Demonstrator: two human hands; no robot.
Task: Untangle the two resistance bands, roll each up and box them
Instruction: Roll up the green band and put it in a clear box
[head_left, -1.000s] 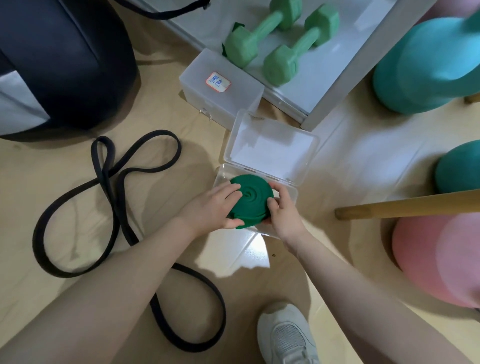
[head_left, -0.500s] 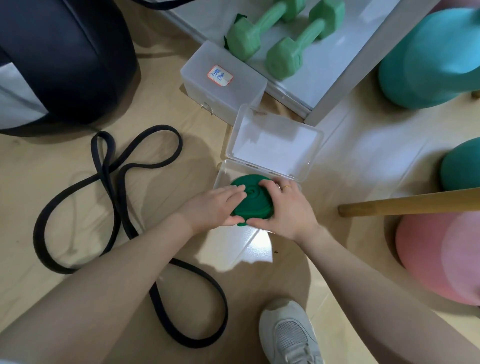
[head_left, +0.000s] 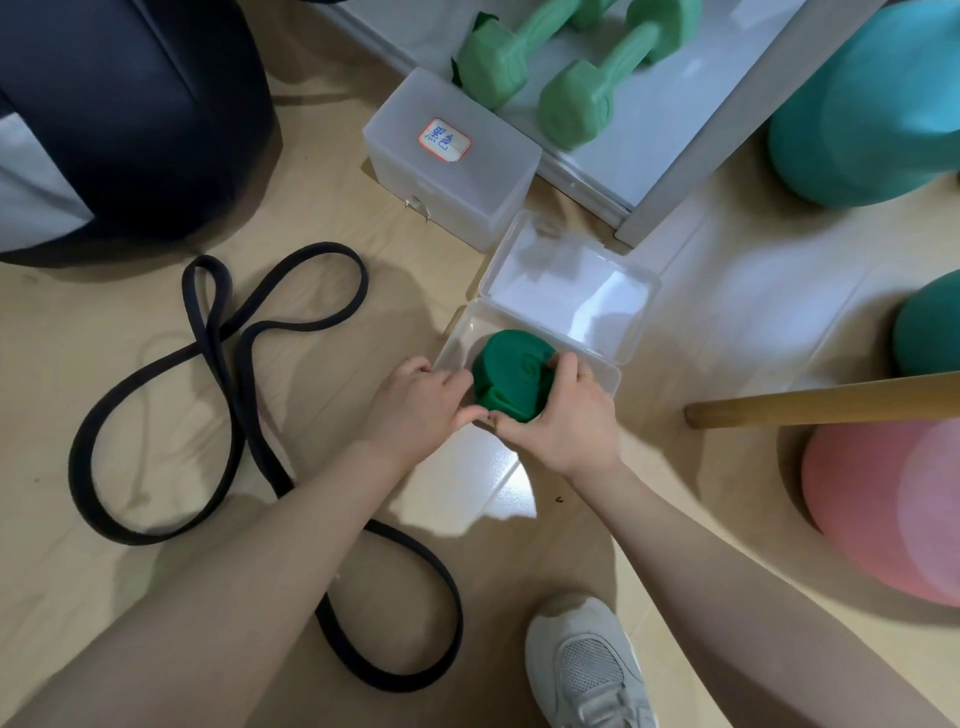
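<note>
The rolled dark-green rubber resistance band (head_left: 511, 375) sat tilted in the open clear plastic box (head_left: 608, 375) on the floor. The right hand (head_left: 563, 415) was clamped on the roll's near and right side; the left hand (head_left: 423, 402) pressed its fingertips against the left side and box edge. The long black rubber loop band (head_left: 218, 374) lay unrolled on the floor, well apart. The coil looked springy: if pressure eased before the lid (head_left: 569, 288) closed, it could unwind and pop out.
</note>
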